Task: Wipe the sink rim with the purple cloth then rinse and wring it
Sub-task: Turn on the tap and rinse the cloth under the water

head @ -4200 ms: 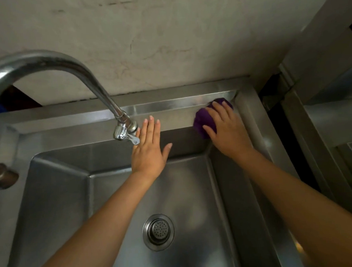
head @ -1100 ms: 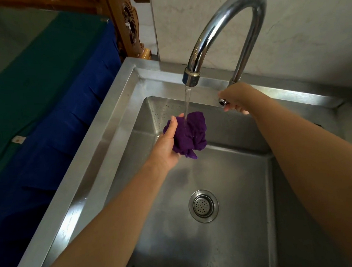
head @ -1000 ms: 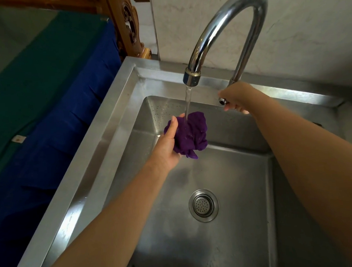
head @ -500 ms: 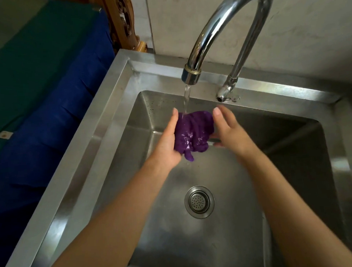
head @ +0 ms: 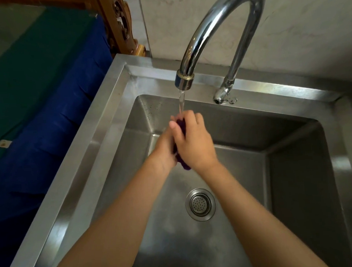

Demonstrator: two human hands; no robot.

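Two hands meet at the centre of the frame: the left hand (head: 164, 147) and the right hand (head: 195, 144) are clamped together on the purple cloth (head: 184, 165). It is squeezed between the palms, with only dark slivers showing. Water (head: 181, 100) from the faucet (head: 216, 27) lands on it, over the sink (head: 101, 121).

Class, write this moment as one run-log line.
phase: rinse | purple cloth: gripped between left hand and right hand | tap: running | place: over sink
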